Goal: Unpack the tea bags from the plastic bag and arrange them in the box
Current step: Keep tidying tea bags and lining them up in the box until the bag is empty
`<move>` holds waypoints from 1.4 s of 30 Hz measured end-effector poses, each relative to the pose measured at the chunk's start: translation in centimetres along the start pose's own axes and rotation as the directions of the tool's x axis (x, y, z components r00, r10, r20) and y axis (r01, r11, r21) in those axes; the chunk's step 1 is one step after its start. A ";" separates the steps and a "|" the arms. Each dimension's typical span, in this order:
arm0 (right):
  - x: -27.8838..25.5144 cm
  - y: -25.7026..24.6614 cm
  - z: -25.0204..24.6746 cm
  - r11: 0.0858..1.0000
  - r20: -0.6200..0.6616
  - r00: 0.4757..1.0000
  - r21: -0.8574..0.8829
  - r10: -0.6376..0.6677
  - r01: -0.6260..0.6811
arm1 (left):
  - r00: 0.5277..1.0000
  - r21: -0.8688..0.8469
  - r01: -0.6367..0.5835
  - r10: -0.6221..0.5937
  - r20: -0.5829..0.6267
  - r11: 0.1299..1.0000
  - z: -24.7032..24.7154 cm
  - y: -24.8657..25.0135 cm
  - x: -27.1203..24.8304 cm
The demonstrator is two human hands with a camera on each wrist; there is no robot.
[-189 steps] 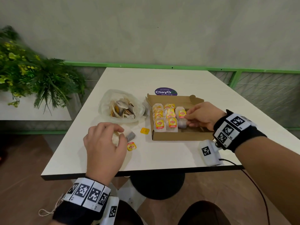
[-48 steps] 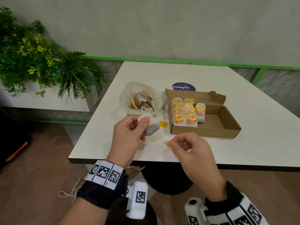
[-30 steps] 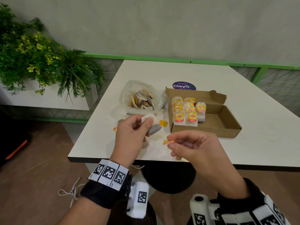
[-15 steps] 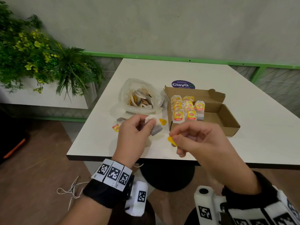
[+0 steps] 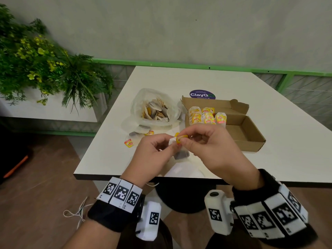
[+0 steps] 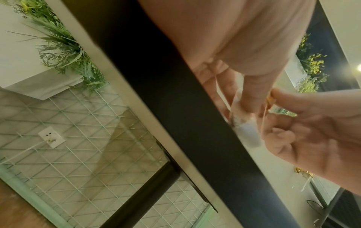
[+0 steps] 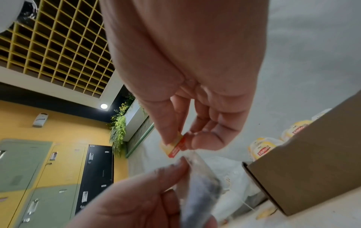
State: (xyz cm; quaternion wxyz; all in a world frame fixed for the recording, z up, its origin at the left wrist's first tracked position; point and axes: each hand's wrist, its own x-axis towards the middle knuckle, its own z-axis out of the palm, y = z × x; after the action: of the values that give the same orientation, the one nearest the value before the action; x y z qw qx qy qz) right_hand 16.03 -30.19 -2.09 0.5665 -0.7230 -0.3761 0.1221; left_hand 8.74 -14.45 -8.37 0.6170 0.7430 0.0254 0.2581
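A white paper tea bag (image 5: 180, 154) is held over the white table's (image 5: 206, 79) near edge, pinched by the left hand (image 5: 152, 155); its yellow tag (image 5: 181, 138) is pinched by the right hand (image 5: 213, 150). About a dozen yellow-labelled bags (image 5: 206, 116) are seen standing in the brown cardboard box's (image 5: 251, 133) left end. Many remain in the clear plastic bag (image 5: 154, 108), and a few loose bags (image 5: 142, 131) lie beside it.

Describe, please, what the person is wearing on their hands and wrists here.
Both hands are bare: left hand, right hand. Each wrist carries a black band with white square tiles printed with black-and-white coded markers. A white camera block, itself marked, hangs beneath each wrist.
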 end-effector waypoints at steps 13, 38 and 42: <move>0.9 1.8 0.9 0.999 -0.076 0.996 0.013 -0.042 0.043 | 0.978 -0.073 0.156 -0.144 0.154 0.985 -0.7 -0.1 0.3; 0.6 1.2 1.6 0.973 -0.228 0.970 0.229 0.089 -0.035 | 0.986 -0.122 0.157 -0.148 0.079 0.980 -0.7 0.0 0.2; 0.6 1.3 1.3 0.942 -0.225 0.955 0.315 0.193 -0.116 | 0.989 -0.090 0.127 -0.119 0.083 0.988 -0.8 -0.2 0.1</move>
State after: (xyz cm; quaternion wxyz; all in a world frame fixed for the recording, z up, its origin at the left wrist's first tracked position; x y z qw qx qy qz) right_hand 16.16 -28.92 -3.62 0.7009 -0.6663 -0.2197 0.1285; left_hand 8.53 -13.66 -8.41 0.6669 0.7192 0.0351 0.1916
